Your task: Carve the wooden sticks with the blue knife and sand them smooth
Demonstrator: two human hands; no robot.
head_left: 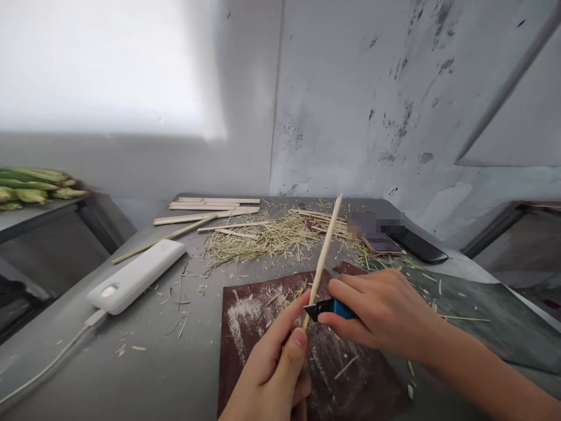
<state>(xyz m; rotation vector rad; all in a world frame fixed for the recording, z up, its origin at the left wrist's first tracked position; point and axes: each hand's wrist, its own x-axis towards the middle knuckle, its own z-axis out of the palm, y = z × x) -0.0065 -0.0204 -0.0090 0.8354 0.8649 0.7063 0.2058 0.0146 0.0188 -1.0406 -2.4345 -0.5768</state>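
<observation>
Scuffed white wall (350,88) is filling the background, and we are looking down on a grey metal table (175,362) pushed up against it. Our left hand (274,368) is pinching the near end of a thin wooden stick (326,245) between thumb and fingers, and the stick is slanting up and away from us over a brown board (350,380). Our right hand (385,313) is curling tightly around a blue-handled cutter (333,308), and we are pressing its dark blade against the stick just above the left thumb. Pale shavings (267,237) are lying in a heap beyond the board, with more bits scattered across it. Flat wooden slats (210,206) are lying near the far edge. A white power bank (138,275) is sitting to our left, its cable (44,368) trailing toward us. A dark phone (418,245) is lying off to the right, beyond a dark green sheet (482,316). Green husks (35,187) are resting on a side shelf at far left.
</observation>
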